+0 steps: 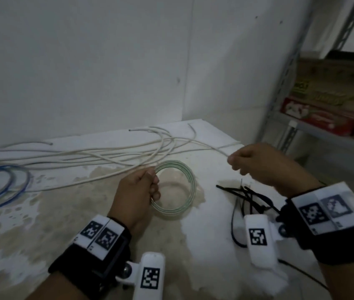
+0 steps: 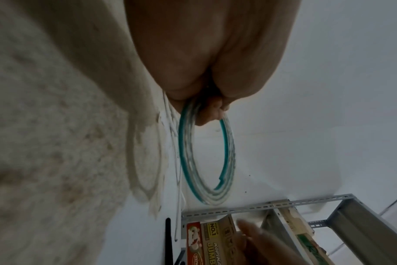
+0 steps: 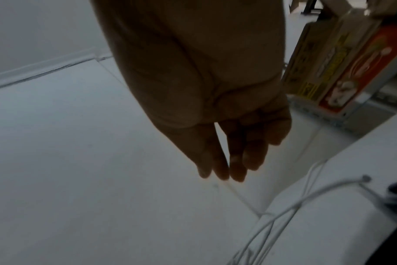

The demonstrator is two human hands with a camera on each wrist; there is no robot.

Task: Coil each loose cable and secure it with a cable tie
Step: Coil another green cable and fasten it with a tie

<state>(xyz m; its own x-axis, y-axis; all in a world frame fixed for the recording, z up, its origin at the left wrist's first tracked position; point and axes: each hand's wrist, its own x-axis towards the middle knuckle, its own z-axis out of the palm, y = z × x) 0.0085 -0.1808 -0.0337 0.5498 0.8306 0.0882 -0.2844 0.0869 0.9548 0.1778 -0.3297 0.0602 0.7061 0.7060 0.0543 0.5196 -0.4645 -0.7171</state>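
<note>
Green-and-white cable (image 1: 177, 187) is wound into a flat round coil of several turns, held near the middle of the surface (image 1: 193, 245) at its left rim by the left hand (image 1: 138, 191). That grip is pinching the bundled turns together, fingers curled round them; the left wrist view shows the ring hanging free below the fingers. I judge it light and springy — stiff enough to keep its hoop shape, yet likely to uncoil if the pinch lets go. The best hold is where the hand already is, across all the turns at once, and a tie would go just beside that pinch.

A ring has no single long axis; its plane lies roughly level with the surface, tilted up slightly at the held side.

The right hand (image 1: 256, 163) is at the far right, thumb and forefinger pinching the end of a loose white cable (image 1: 106, 156). This cable is thin and limp, and runs lengthwise left to right along the far edge of the surface. The black cable ties (image 1: 245, 195) lie in a small heap near the right hand — slim, slick strips, easiest taken by one end. A blue cable (image 1: 5, 187) loops at the far left.
</note>
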